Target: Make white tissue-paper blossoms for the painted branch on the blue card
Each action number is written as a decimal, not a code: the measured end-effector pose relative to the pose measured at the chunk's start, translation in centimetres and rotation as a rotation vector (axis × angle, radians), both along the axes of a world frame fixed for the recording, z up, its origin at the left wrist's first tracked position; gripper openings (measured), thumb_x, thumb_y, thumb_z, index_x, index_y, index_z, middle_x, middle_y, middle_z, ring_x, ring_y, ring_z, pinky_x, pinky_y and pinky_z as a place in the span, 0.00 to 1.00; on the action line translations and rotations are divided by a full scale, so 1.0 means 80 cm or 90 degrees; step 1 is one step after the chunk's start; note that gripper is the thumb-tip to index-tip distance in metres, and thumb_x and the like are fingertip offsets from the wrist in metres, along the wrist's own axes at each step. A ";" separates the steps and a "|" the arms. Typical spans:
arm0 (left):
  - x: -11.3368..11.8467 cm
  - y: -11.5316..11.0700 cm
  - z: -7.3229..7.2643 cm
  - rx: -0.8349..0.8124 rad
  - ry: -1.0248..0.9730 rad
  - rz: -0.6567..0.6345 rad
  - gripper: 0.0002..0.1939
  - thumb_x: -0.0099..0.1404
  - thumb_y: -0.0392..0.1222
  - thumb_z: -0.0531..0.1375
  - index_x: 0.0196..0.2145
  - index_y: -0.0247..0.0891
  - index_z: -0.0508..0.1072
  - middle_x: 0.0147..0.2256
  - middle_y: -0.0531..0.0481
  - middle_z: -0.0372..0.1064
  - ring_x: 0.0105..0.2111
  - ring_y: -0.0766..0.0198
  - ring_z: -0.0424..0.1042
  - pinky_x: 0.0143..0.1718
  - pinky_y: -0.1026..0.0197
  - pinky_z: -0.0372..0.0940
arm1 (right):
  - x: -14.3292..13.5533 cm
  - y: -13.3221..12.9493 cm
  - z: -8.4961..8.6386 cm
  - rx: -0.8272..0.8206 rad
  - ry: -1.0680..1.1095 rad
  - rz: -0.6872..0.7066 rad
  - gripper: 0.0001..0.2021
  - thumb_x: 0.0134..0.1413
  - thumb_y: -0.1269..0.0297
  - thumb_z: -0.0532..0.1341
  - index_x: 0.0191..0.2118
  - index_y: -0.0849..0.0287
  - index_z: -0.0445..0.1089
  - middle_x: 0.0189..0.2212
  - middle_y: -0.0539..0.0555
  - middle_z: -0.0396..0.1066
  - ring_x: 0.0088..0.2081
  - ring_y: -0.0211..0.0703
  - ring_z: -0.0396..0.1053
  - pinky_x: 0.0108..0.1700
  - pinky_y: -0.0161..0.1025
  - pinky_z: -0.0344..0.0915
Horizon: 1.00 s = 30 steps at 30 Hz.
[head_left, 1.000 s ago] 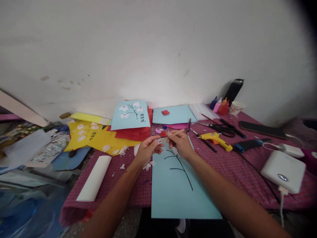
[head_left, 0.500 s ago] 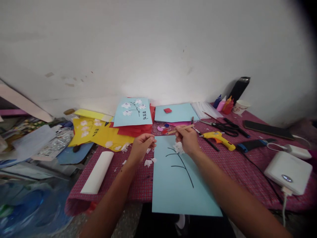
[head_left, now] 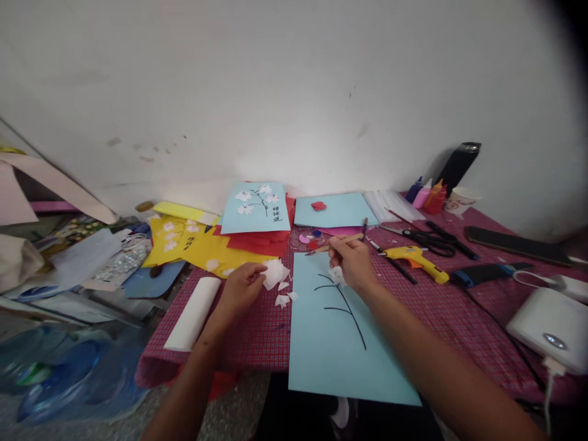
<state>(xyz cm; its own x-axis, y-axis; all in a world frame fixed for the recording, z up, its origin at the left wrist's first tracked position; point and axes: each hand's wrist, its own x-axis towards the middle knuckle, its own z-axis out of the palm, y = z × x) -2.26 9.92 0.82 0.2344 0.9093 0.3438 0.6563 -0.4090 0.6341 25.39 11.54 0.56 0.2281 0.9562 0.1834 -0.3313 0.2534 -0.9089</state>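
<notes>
My left hand (head_left: pixel 243 285) is closed over the table, its fingertips pinching the edge of a crumpled white tissue paper piece (head_left: pixel 274 274). Smaller white paper scraps (head_left: pixel 282 300) lie just below that piece. In my right hand (head_left: pixel 353 263) is a thin wooden stick (head_left: pixel 337 244), slanting left with a dark tip; I cannot tell whether it is a pencil or a brush. Below both hands lies a light blue sheet (head_left: pixel 316 355) with a drawn black branch (head_left: pixel 351 312). A white paper flower (head_left: pixel 337 277) sits at the branch's top, partly behind my right hand.
Left stands a folded white paper (head_left: pixel 193 315) beside yellow sheets (head_left: pixel 215 254). A finished blue flower card (head_left: pixel 255 217) rests on red paper at the back. Rightward are scissors (head_left: pixel 432 242), a yellow glue gun (head_left: pixel 418 257), paint bottles (head_left: pixel 429 195) and a white power box (head_left: pixel 549 331).
My left hand has moved left and a little down, and the white tissue piece now shows at its fingertips. My right hand still holds the stick near the sheet's top. The view has shifted left.
</notes>
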 end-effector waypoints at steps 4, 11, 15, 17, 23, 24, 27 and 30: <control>0.000 -0.005 -0.013 0.040 0.116 -0.077 0.20 0.56 0.38 0.61 0.48 0.40 0.71 0.48 0.45 0.70 0.50 0.54 0.67 0.53 0.52 0.60 | -0.001 0.000 -0.004 0.004 -0.007 0.015 0.11 0.51 0.58 0.65 0.27 0.61 0.69 0.19 0.47 0.66 0.15 0.30 0.58 0.17 0.31 0.55; 0.006 -0.005 -0.024 0.038 0.123 -0.059 0.19 0.58 0.31 0.54 0.47 0.40 0.71 0.46 0.45 0.71 0.45 0.56 0.69 0.49 0.53 0.62 | -0.002 -0.002 -0.004 -0.003 -0.010 0.014 0.11 0.51 0.58 0.65 0.29 0.61 0.69 0.19 0.47 0.66 0.16 0.31 0.59 0.17 0.31 0.55; 0.004 0.002 -0.028 0.070 0.126 -0.061 0.19 0.57 0.27 0.51 0.44 0.38 0.72 0.45 0.44 0.71 0.47 0.57 0.68 0.50 0.54 0.61 | -0.002 -0.002 -0.001 -0.011 -0.013 0.017 0.11 0.51 0.58 0.65 0.28 0.61 0.68 0.19 0.47 0.65 0.15 0.31 0.59 0.17 0.31 0.55; 0.004 0.004 -0.028 0.083 0.132 -0.057 0.17 0.60 0.29 0.51 0.43 0.38 0.72 0.45 0.43 0.71 0.46 0.57 0.68 0.50 0.54 0.61 | -0.002 -0.003 -0.001 -0.014 -0.013 0.019 0.11 0.50 0.58 0.66 0.28 0.61 0.68 0.18 0.47 0.65 0.15 0.32 0.59 0.17 0.32 0.54; 0.011 0.007 -0.011 0.093 0.196 -0.024 0.11 0.63 0.35 0.52 0.38 0.37 0.72 0.40 0.44 0.72 0.40 0.57 0.69 0.43 0.57 0.61 | -0.004 -0.003 0.000 -0.019 -0.004 0.026 0.12 0.50 0.57 0.66 0.28 0.60 0.68 0.18 0.46 0.65 0.15 0.32 0.59 0.16 0.32 0.54; 0.013 0.009 -0.008 0.088 0.215 -0.023 0.09 0.63 0.37 0.53 0.36 0.37 0.72 0.38 0.44 0.73 0.38 0.57 0.69 0.41 0.57 0.60 | -0.004 -0.003 -0.001 -0.020 -0.006 0.031 0.12 0.50 0.57 0.66 0.28 0.60 0.68 0.18 0.46 0.65 0.15 0.32 0.59 0.16 0.32 0.54; 0.021 0.013 -0.006 0.064 0.266 -0.020 0.08 0.63 0.40 0.54 0.28 0.37 0.71 0.31 0.46 0.72 0.32 0.59 0.68 0.34 0.59 0.57 | -0.003 -0.002 -0.002 -0.020 -0.011 0.042 0.12 0.51 0.57 0.65 0.28 0.60 0.68 0.19 0.46 0.66 0.15 0.31 0.59 0.17 0.32 0.54; 0.023 0.018 -0.007 0.050 0.263 -0.011 0.12 0.64 0.39 0.51 0.26 0.37 0.71 0.29 0.46 0.71 0.30 0.60 0.67 0.33 0.60 0.55 | -0.002 -0.002 -0.003 -0.013 -0.009 0.040 0.12 0.51 0.56 0.65 0.29 0.59 0.68 0.19 0.46 0.66 0.16 0.31 0.59 0.18 0.32 0.55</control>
